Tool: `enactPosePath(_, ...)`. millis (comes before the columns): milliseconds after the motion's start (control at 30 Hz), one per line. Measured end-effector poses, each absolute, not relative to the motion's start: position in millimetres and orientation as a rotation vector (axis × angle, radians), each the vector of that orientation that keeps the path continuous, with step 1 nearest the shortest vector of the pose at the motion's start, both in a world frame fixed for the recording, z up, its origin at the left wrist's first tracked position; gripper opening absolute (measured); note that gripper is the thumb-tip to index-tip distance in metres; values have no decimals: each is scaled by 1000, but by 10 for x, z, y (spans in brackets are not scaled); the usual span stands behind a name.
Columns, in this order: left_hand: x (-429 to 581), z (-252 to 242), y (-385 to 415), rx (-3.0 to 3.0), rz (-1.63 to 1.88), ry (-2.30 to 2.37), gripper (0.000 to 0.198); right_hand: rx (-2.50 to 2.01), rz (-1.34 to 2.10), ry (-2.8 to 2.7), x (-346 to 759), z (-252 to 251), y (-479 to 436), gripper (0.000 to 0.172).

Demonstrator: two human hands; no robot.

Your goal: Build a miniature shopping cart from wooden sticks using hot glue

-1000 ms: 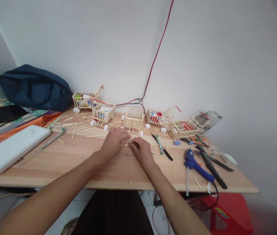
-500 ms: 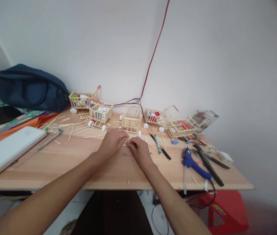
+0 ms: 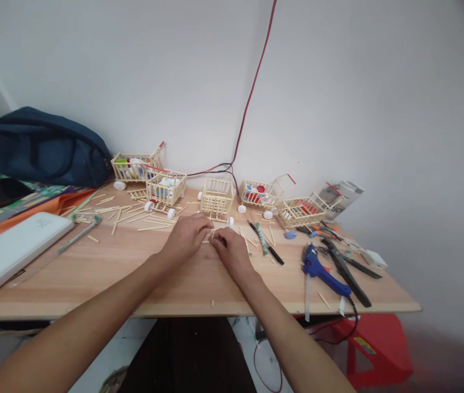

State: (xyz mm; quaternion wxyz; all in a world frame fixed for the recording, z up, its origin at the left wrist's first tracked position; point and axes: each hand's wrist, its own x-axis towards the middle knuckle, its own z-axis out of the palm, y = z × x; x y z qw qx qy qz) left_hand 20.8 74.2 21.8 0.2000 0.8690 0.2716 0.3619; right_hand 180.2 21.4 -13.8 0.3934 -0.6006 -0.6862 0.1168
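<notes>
My left hand and my right hand meet low over the middle of the wooden table, fingertips closed in a pinch. Between them shows a small pale wooden stick; most of it is hidden by the fingers. Just behind the hands stands a miniature shopping cart made of thin sticks, with white wheels and nothing seen in its basket. To my left hand's far side, many loose wooden sticks lie scattered. A black pen and a green-and-white wrapper strip rest to the right of my right hand.
More stick carts, one a filled cart, line the wall. Toward the right lie a blue glue gun with its cord over the edge and black-handled pliers. A white power bank and a blue bag occupy the left.
Both hands stay at nearly the same spot, with slight finger shifts around the stick. The whole view has moved a little, so everything appears slightly further left.
</notes>
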Motion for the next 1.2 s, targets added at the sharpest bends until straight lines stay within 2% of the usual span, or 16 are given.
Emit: enactPosePath(1200,208,153,798,2327,1003,729,16,-1538,277,-1750,1811,-167,211,11)
